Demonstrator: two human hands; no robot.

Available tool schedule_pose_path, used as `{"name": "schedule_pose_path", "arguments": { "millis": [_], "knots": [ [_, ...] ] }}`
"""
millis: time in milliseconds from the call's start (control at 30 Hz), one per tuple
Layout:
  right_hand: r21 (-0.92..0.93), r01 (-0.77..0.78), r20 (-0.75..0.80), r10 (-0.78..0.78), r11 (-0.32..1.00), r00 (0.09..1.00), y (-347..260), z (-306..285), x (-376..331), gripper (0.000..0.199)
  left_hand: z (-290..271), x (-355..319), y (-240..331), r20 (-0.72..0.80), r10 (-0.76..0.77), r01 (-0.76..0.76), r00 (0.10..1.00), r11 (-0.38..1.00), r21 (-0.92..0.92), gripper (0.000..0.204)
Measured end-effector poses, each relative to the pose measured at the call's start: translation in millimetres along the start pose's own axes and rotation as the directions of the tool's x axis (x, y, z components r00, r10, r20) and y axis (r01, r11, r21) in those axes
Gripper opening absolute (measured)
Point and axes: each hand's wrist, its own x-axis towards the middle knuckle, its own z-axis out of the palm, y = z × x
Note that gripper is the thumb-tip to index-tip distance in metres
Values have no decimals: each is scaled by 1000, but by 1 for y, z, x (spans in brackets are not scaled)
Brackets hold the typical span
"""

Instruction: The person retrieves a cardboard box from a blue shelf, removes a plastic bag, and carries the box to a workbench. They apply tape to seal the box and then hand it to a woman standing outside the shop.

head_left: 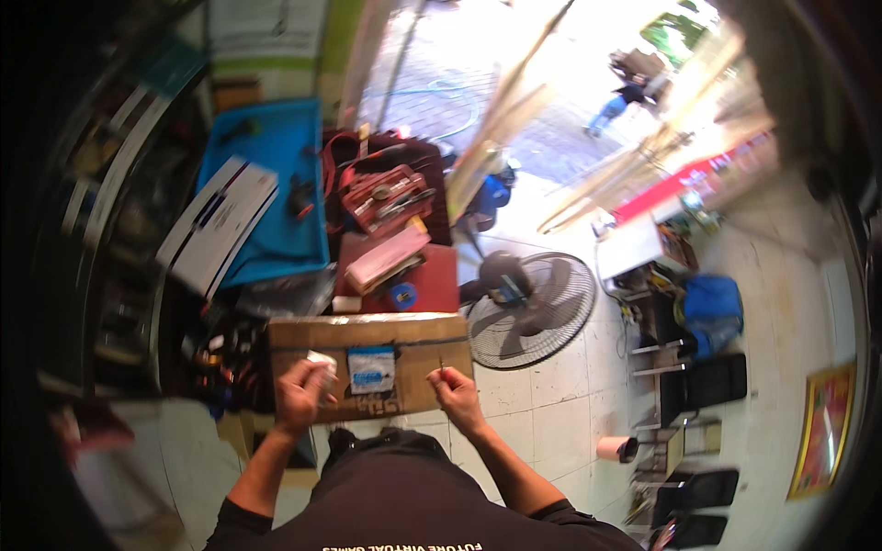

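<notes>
Left fingers: I see them curled tight around a small white crumpled piece (322, 360), paper or tape, I cannot tell which; the piece sticks up above the knuckles.
Left hand (299, 395): it rests against the front face of the cardboard box (367, 335), near the box's left edge.
Right fingers: pinched together on a thin dark pointed tool (441, 365) that stands nearly upright; I cannot tell what kind of tool it is.
Right hand (455, 390): it sits at the box's lower right corner, touching the cardboard.
Cardboard box: brown, wide and flat, held between my 2 hands just ahead of my body; clear tape shines along its top edge.
Label (371, 369): white and blue, stuck at the middle of the box's front face, between the 2 hands; dark handwriting lies below it near the lower edge.
Behind the box: a red tool case (390, 197) lies open with tools inside, and a pink flat case (386, 259) lies on a red surface just beyond the box's top edge.
Far left: a blue mat (276, 156) carries a white flat carton (218, 225) on its left edge.
Right of the box: a black floor fan (533, 310) stands on the tiled floor (551, 413), near the box's right edge.
</notes>
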Motion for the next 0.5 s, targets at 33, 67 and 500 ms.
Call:
{"name": "schedule_pose_path", "arguments": {
  "millis": [33, 67, 500],
  "knots": [
    [39, -15, 5, 15, 999, 1000, -20, 3, -5, 17, 24, 6, 10, 126, -1, 2, 992, 1000, -8, 17],
    [13, 74, -57, -74, 997, 996, -37, 9, -12, 18, 46, 12, 18, 250, 20, -42, 968, 996, 82, 16],
    [-551, 270, -342, -509, 789, 790, -19, -123, -95, 5, 273, -14, 9, 803, 119, -612, 584, 715, 339, 13]
  ]
}}
